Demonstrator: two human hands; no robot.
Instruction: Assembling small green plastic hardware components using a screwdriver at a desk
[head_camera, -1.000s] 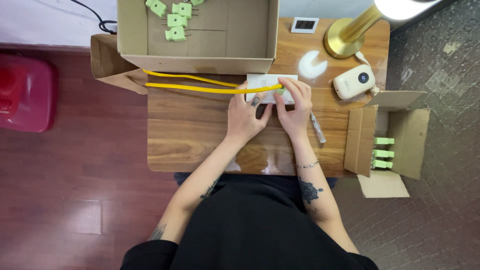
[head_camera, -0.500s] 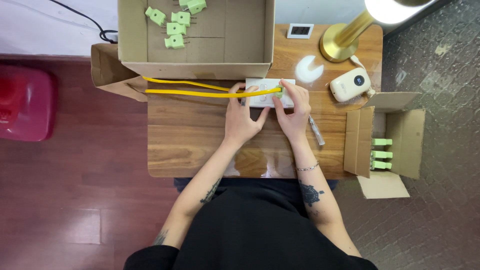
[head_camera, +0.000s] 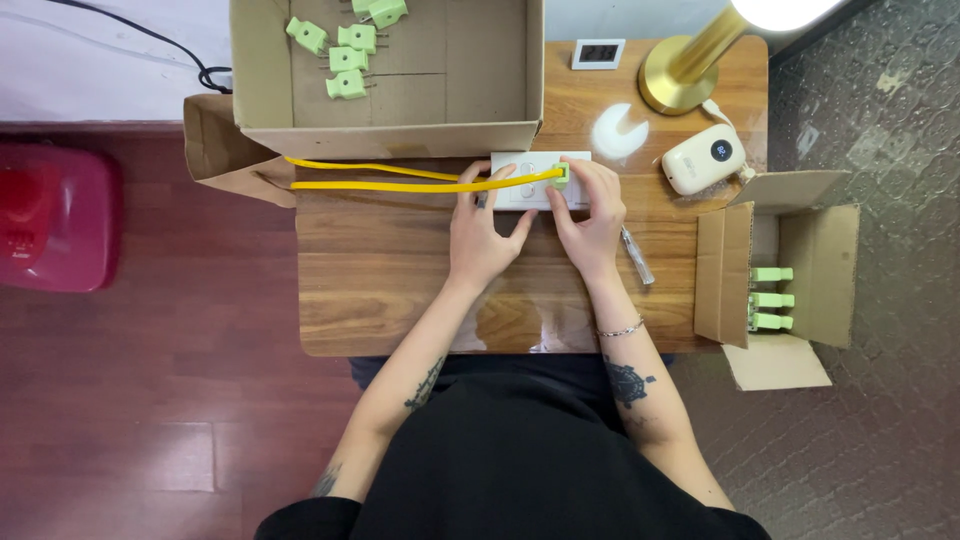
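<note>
Seen from your head camera: your left hand (head_camera: 485, 235) pins the white power strip (head_camera: 528, 180) flat on the bench (head_camera: 400, 290), fingers spread over its near edge, gripping nothing. Your right hand (head_camera: 592, 215) pinches a green plug (head_camera: 562, 173) at the strip's right end. Half a second ago no green showed there, only your fingers over white; the plug now sits against the strip, which suggests it is going in, though I cannot tell if it is fully seated. Two runs of yellow cable (head_camera: 400, 180) trail left. Count: four green plugs (head_camera: 347, 50) in the large box (head_camera: 490, 90), three (head_camera: 770, 298) in the small box (head_camera: 820, 260).
</note>
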